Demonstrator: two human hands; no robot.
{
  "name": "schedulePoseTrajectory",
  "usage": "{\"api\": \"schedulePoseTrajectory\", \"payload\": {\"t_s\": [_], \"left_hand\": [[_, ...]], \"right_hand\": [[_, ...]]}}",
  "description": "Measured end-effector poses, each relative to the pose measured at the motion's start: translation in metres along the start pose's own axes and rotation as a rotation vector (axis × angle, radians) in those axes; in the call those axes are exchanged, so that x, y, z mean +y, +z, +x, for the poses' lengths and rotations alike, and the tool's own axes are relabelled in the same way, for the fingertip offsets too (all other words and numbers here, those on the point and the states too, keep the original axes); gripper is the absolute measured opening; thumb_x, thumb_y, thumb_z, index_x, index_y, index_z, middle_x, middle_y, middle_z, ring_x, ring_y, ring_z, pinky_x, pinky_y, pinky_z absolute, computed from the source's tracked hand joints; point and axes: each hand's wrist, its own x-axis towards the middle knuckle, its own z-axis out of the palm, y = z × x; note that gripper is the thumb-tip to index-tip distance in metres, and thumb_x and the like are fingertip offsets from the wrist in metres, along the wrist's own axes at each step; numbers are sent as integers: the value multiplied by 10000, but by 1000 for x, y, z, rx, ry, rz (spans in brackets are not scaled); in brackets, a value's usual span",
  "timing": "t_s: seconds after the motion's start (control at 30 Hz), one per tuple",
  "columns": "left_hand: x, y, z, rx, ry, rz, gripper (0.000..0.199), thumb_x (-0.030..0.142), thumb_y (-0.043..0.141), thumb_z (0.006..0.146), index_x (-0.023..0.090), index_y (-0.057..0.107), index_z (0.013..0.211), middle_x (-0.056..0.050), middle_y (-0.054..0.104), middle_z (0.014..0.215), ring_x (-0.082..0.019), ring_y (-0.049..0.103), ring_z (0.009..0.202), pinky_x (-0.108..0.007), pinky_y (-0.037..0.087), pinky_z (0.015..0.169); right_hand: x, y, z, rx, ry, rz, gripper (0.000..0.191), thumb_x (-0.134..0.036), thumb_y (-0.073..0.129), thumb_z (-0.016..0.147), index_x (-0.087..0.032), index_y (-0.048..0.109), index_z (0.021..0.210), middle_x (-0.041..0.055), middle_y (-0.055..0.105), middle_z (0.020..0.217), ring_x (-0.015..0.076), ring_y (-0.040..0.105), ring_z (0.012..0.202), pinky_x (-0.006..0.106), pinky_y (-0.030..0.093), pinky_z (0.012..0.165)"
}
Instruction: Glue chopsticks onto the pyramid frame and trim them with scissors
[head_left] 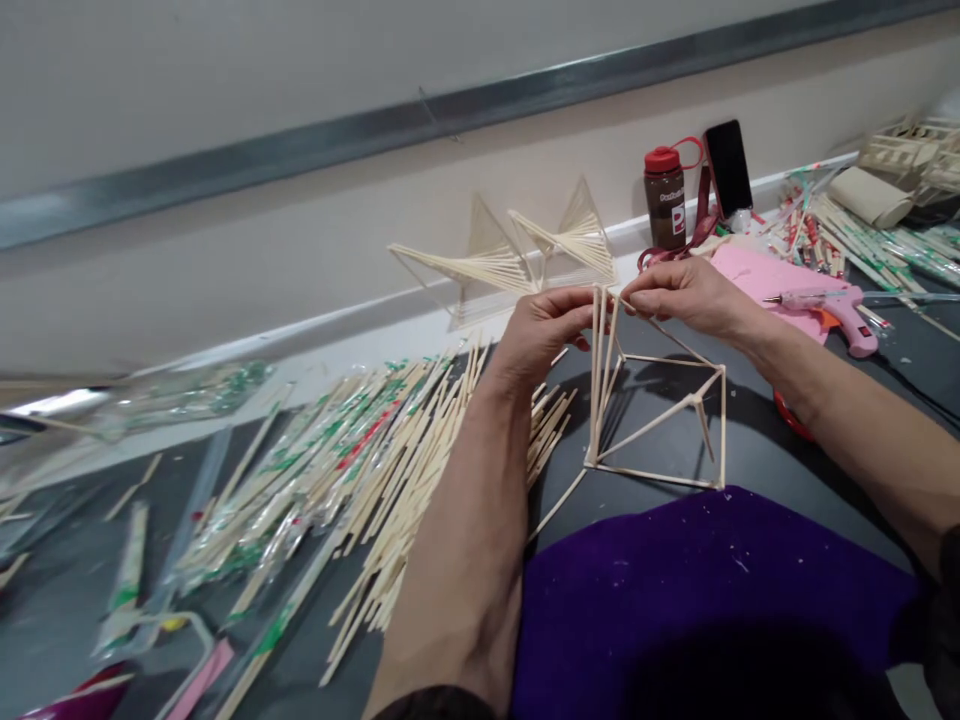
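In front of me on the dark table stands a frame of thin wooden sticks (658, 480), joined at its corners, with several sticks rising at its left side. My left hand (551, 325) is at the top of these upright sticks, its fingers closed around their upper ends. My right hand (679, 295) pinches a thin stick (671, 338) near the same top corner; that stick slopes down to the right toward the frame's far right corner. The fingertips of both hands are close together. Part of my left fingers is hidden behind the uprights.
Loose chopstick-like sticks (420, 480) and wrapped ones (300, 460) cover the left. Two finished stick structures (480, 265) stand by the wall. A red-capped bottle (665, 205), a phone (727, 170), a pink glue gun (840, 308) and more wrapped sticks (870, 240) are at the right.
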Motion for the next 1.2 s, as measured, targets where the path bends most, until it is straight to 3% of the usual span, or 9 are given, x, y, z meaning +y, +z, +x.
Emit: {"api": "schedulePoseTrajectory", "payload": {"t_s": [0.17, 0.43, 0.7, 1.2], "left_hand": [[12, -13, -4, 20, -26, -90, 356, 329, 799, 645, 196, 788, 975, -83, 747, 998, -183, 677, 746, -212, 437, 488], [15, 5, 0, 103, -31, -110, 327, 350, 834, 656, 163, 762, 913, -62, 708, 795, -162, 632, 647, -222, 391, 478], [15, 5, -1, 80, -34, -146, 320, 351, 833, 636, 175, 758, 893, -49, 727, 792, -171, 650, 657, -228, 397, 489], [15, 6, -1, 65, -28, -147, 344, 373, 823, 617, 175, 747, 888, -47, 739, 789, -163, 656, 644, -218, 395, 476]], "right_hand": [[3, 10, 0, -34, 35, 185, 133, -234, 718, 815, -142, 710, 719, -12, 633, 617, 60, 464, 519, 192, 333, 491], [6, 18, 0, -1, 117, 304, 347, -449, 874, 693, -144, 718, 745, 9, 664, 630, 85, 568, 528, 196, 415, 475], [10, 21, 0, 5, 179, 364, 330, -416, 870, 719, -135, 709, 785, -9, 641, 622, 71, 571, 508, 181, 470, 482], [26, 25, 3, 12, 42, 354, 275, -370, 797, 784, -140, 660, 721, -32, 579, 586, 55, 476, 474, 181, 357, 433]]}}
